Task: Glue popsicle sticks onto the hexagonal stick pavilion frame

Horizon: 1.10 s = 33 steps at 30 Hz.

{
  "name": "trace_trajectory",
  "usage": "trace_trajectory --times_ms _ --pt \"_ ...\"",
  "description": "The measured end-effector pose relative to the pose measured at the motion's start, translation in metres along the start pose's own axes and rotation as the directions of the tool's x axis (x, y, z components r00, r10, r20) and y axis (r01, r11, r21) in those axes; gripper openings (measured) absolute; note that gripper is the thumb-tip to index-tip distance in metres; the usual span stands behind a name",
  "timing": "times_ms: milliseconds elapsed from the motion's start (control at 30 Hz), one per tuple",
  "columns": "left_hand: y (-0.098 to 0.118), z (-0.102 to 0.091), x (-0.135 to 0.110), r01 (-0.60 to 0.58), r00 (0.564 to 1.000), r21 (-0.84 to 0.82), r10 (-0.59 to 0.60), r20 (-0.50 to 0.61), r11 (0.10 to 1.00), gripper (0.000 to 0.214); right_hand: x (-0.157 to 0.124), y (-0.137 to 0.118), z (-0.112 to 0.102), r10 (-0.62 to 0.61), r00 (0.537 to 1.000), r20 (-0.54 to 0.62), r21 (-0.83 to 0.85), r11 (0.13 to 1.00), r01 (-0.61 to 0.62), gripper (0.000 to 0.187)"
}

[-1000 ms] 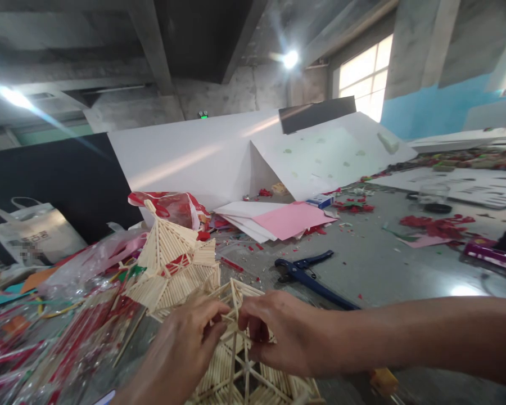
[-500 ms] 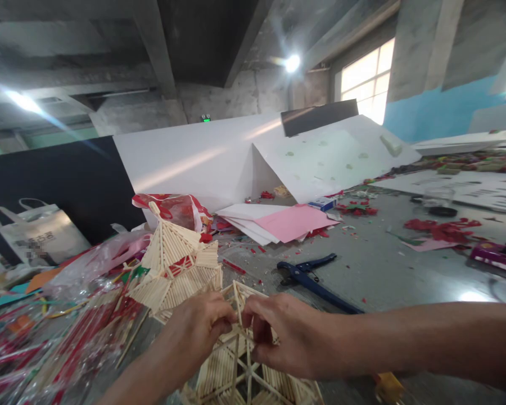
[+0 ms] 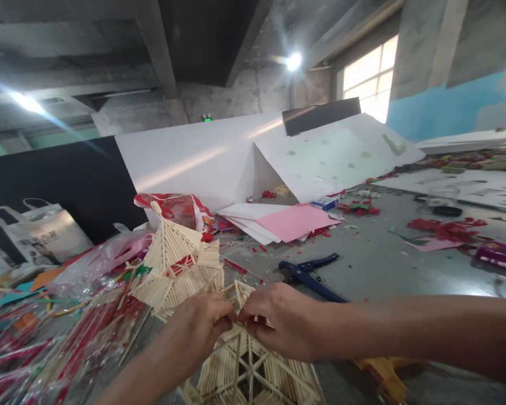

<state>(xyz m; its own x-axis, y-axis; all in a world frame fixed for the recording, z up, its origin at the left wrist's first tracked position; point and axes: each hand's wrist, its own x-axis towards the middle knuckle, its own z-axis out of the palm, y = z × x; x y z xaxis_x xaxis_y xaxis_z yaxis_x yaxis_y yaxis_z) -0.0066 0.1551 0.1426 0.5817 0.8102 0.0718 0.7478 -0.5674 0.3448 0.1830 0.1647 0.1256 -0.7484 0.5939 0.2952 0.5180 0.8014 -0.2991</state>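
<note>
My left hand [image 3: 204,323] and my right hand [image 3: 280,320] meet over a flat model of pale wooden sticks [image 3: 219,374]. Fingers of both hands are closed in a pinch at a thin stick near the model's far side. The fingertips mostly hide the exact grip. Sticks in the model radiate like spokes around dark openings, with rows of sticks filling the panels. Just beyond my left hand stands a taller, roof-shaped stick model [image 3: 179,242] with a pointed top. A dark blue hand cutter [image 3: 307,273] lies beyond my right wrist.
Plastic-wrapped red sticks [image 3: 88,332] crowd the left, with a white tote bag [image 3: 46,233] behind. Pink paper [image 3: 297,222] and white sheets lie ahead. Red scraps [image 3: 444,229] are at right. A yellow object [image 3: 385,377] sits partly under my right forearm. Large boards [image 3: 185,157] stand behind.
My right hand has moved slightly left and up, and its fingertips now meet those of my left hand. More of the yellow object shows under my right forearm.
</note>
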Motion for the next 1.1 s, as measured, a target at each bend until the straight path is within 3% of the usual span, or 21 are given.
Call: trace_trajectory --times_ms 200,433,700,900,1000,1100 --pt "0.003 -0.002 0.0 0.01 1.0 0.048 -0.01 0.005 0.999 0.026 -0.003 0.001 0.006 0.035 0.999 0.005 -0.046 0.998 -0.035 0.016" --pt "0.0 0.001 0.0 -0.004 1.0 0.06 0.005 -0.017 0.998 0.025 -0.004 -0.006 0.001 0.176 0.982 0.069 0.082 0.98 -0.181 0.022" --pt "0.002 0.003 0.002 0.037 0.999 0.063 -0.035 -0.024 0.997 0.022 -0.004 -0.001 0.008 0.193 0.981 -0.021 0.205 0.961 -0.185 0.026" --pt "0.004 0.005 0.004 0.013 1.0 0.077 -0.011 -0.025 0.997 0.022 -0.005 -0.001 0.01 0.199 0.98 -0.02 0.239 0.953 -0.189 0.027" --pt "0.001 0.004 0.0 -0.021 0.997 0.102 0.029 -0.071 0.995 0.019 -0.01 -0.004 0.001 0.192 0.98 -0.046 0.18 0.967 -0.181 0.019" --pt "-0.011 0.001 -0.011 -0.042 0.977 0.15 0.072 -0.2 0.988 0.019 -0.018 -0.001 -0.015 0.17 0.97 -0.175 0.062 0.985 -0.162 0.015"
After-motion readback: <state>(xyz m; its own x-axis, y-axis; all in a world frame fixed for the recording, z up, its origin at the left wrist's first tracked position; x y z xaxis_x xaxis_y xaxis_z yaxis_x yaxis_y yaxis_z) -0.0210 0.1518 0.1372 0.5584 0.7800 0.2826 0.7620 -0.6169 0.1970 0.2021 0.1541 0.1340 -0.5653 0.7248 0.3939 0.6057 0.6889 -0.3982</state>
